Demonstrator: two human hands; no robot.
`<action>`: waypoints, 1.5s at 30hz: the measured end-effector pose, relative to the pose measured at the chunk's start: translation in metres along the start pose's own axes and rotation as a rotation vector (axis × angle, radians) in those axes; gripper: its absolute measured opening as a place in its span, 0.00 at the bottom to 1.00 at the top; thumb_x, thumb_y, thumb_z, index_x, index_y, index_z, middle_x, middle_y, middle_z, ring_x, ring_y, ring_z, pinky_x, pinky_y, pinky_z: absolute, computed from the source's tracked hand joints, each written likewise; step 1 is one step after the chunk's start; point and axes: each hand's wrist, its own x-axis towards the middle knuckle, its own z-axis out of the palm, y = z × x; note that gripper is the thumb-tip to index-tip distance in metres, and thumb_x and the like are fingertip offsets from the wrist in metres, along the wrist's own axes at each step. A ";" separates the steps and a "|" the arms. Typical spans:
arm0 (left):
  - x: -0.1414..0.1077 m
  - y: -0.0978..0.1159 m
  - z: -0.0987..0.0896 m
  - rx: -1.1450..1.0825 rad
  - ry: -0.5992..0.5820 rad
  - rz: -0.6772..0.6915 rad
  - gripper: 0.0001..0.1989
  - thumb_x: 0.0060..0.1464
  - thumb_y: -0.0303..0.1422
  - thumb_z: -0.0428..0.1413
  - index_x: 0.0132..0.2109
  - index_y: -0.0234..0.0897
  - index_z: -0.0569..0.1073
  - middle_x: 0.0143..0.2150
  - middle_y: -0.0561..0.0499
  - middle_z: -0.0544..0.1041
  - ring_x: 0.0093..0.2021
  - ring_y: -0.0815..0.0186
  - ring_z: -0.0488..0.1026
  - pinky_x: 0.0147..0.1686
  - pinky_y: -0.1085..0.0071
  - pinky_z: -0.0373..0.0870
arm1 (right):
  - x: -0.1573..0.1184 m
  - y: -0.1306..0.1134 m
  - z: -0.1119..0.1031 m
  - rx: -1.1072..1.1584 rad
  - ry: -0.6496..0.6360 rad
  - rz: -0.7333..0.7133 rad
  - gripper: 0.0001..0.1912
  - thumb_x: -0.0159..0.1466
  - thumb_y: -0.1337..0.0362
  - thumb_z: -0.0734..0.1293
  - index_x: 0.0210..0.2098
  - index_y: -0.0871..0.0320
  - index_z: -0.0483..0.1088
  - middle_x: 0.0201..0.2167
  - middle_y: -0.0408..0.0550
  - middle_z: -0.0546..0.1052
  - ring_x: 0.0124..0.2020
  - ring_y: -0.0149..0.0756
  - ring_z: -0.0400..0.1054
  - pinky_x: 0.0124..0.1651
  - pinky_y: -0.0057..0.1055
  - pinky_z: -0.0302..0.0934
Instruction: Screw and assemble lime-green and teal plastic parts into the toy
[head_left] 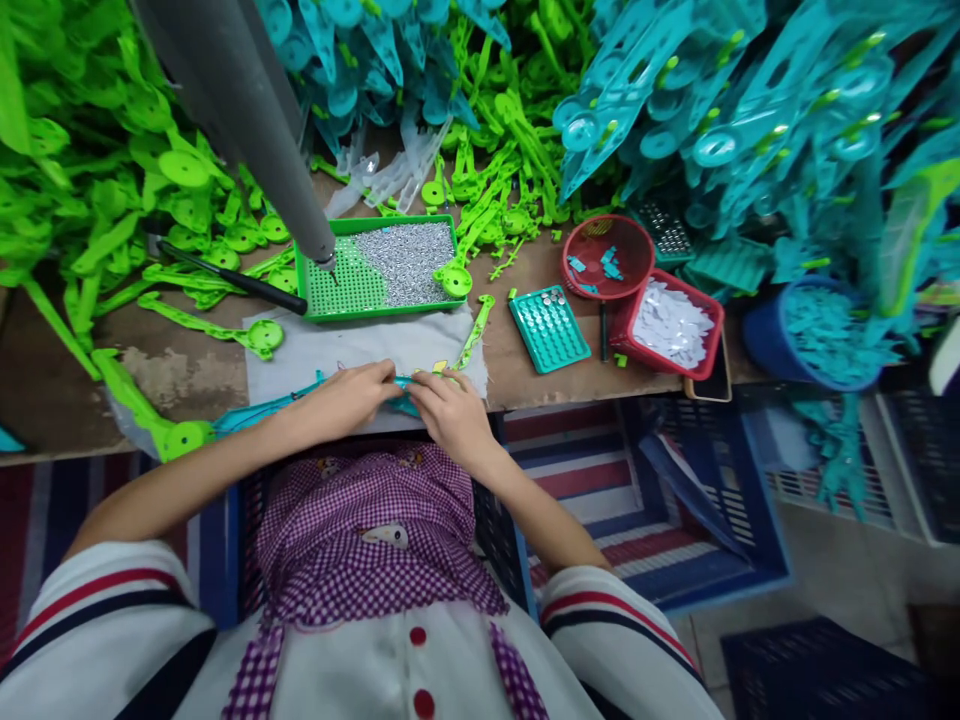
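Observation:
My left hand (346,400) and my right hand (450,408) meet at the table's front edge, over a white cloth (300,350). Both have their fingers closed on a long teal plastic part (262,412), which stretches left under my left forearm. Its middle is partly covered by the fingers. Beyond the hands lies a green tray (345,285) of small metal screws. A grey screwdriver (262,130) hangs above that tray, its tip over the holes. One lime green part (476,335) rests just past my right hand.
Heaps of lime green parts (112,190) and teal parts (675,90) line the back. At right are a teal tray of discs (550,330), a red basket (607,225), a red bin (705,355) and a blue bucket (772,335).

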 end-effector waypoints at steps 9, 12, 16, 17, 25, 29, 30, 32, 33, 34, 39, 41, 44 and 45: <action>0.018 -0.024 -0.011 -0.037 -0.086 0.098 0.17 0.57 0.21 0.48 0.45 0.38 0.78 0.41 0.47 0.73 0.38 0.64 0.70 0.37 0.71 0.64 | 0.001 0.001 0.011 -0.016 -0.025 -0.058 0.18 0.71 0.65 0.57 0.49 0.59 0.76 0.49 0.55 0.79 0.49 0.41 0.72 0.61 0.42 0.61; 0.023 -0.028 -0.013 -0.015 -0.079 0.175 0.15 0.58 0.22 0.48 0.42 0.39 0.78 0.38 0.47 0.72 0.38 0.64 0.68 0.38 0.70 0.62 | 0.000 0.003 0.010 -0.011 -0.039 -0.072 0.19 0.71 0.65 0.56 0.50 0.60 0.76 0.49 0.55 0.79 0.49 0.42 0.72 0.61 0.44 0.61; 0.028 -0.030 -0.013 -0.001 -0.086 0.261 0.15 0.60 0.23 0.48 0.41 0.41 0.78 0.37 0.48 0.71 0.39 0.63 0.67 0.40 0.69 0.62 | -0.004 0.006 0.011 0.043 -0.042 -0.091 0.19 0.71 0.65 0.56 0.54 0.57 0.73 0.53 0.53 0.77 0.54 0.41 0.70 0.64 0.47 0.59; 0.028 -0.030 -0.012 0.013 -0.084 0.264 0.15 0.61 0.23 0.48 0.41 0.41 0.78 0.37 0.48 0.72 0.39 0.63 0.67 0.40 0.69 0.62 | -0.005 0.007 0.011 0.053 -0.040 -0.098 0.19 0.71 0.65 0.56 0.55 0.56 0.73 0.53 0.53 0.77 0.55 0.41 0.70 0.65 0.47 0.59; -0.012 -0.049 -0.014 0.111 0.040 0.056 0.19 0.63 0.25 0.46 0.56 0.39 0.74 0.42 0.44 0.75 0.41 0.62 0.71 0.42 0.68 0.65 | -0.003 0.006 0.010 0.047 -0.039 -0.092 0.17 0.69 0.65 0.59 0.52 0.56 0.75 0.51 0.55 0.77 0.52 0.44 0.70 0.64 0.50 0.60; -0.046 -0.060 -0.020 0.009 0.124 -0.069 0.15 0.64 0.30 0.47 0.46 0.36 0.78 0.39 0.44 0.77 0.41 0.61 0.73 0.44 0.66 0.67 | -0.001 0.006 0.011 0.059 -0.032 -0.084 0.16 0.69 0.65 0.59 0.50 0.55 0.76 0.51 0.54 0.77 0.52 0.44 0.70 0.63 0.52 0.61; -0.053 -0.060 -0.020 -0.050 0.137 -0.102 0.14 0.64 0.32 0.47 0.43 0.36 0.78 0.39 0.44 0.77 0.41 0.61 0.73 0.44 0.65 0.67 | 0.000 0.006 0.011 0.056 -0.033 -0.085 0.16 0.69 0.65 0.59 0.49 0.55 0.76 0.51 0.54 0.78 0.52 0.45 0.71 0.63 0.52 0.61; -0.063 -0.057 -0.017 -0.222 0.183 -0.195 0.14 0.64 0.36 0.48 0.41 0.35 0.76 0.39 0.45 0.78 0.41 0.61 0.73 0.44 0.65 0.69 | 0.000 0.006 0.012 0.045 -0.034 -0.090 0.16 0.69 0.65 0.59 0.49 0.55 0.77 0.51 0.54 0.78 0.51 0.45 0.71 0.63 0.52 0.62; -0.068 -0.054 -0.015 -0.334 0.215 -0.249 0.14 0.64 0.38 0.48 0.42 0.35 0.75 0.39 0.46 0.78 0.40 0.61 0.74 0.42 0.66 0.70 | 0.000 0.007 0.012 0.039 -0.034 -0.093 0.16 0.69 0.65 0.59 0.48 0.55 0.77 0.51 0.54 0.78 0.51 0.45 0.71 0.63 0.52 0.62; -0.071 -0.051 -0.011 -0.458 0.252 -0.302 0.15 0.64 0.40 0.48 0.45 0.35 0.74 0.38 0.47 0.78 0.39 0.62 0.74 0.40 0.67 0.71 | 0.000 0.007 0.013 0.036 -0.034 -0.095 0.16 0.69 0.65 0.59 0.48 0.55 0.77 0.51 0.55 0.78 0.51 0.45 0.71 0.62 0.53 0.62; -0.080 -0.037 0.014 -0.830 0.439 -0.466 0.22 0.62 0.42 0.49 0.57 0.35 0.67 0.34 0.51 0.75 0.26 0.70 0.72 0.26 0.74 0.69 | -0.006 0.002 0.007 0.060 -0.020 -0.074 0.17 0.70 0.63 0.57 0.51 0.54 0.75 0.51 0.55 0.78 0.52 0.46 0.72 0.63 0.55 0.61; -0.080 -0.032 0.023 -0.734 0.488 -0.513 0.19 0.62 0.41 0.49 0.54 0.36 0.71 0.35 0.51 0.76 0.27 0.69 0.72 0.28 0.73 0.70 | -0.001 -0.011 -0.006 0.105 0.019 -0.064 0.18 0.71 0.62 0.57 0.52 0.54 0.74 0.50 0.54 0.78 0.52 0.45 0.73 0.64 0.55 0.61; -0.077 -0.025 0.033 -0.469 0.550 -0.570 0.16 0.63 0.37 0.49 0.52 0.37 0.74 0.38 0.49 0.79 0.34 0.66 0.75 0.37 0.70 0.72 | 0.025 -0.040 -0.029 0.234 0.182 -0.013 0.18 0.71 0.60 0.57 0.53 0.51 0.74 0.49 0.52 0.79 0.51 0.41 0.73 0.62 0.48 0.64; -0.076 -0.023 0.035 -0.394 0.564 -0.579 0.15 0.63 0.35 0.49 0.51 0.37 0.75 0.39 0.48 0.80 0.36 0.65 0.76 0.40 0.69 0.73 | 0.039 -0.047 -0.034 0.279 0.258 0.016 0.17 0.72 0.60 0.56 0.52 0.51 0.74 0.49 0.51 0.79 0.52 0.40 0.73 0.60 0.45 0.65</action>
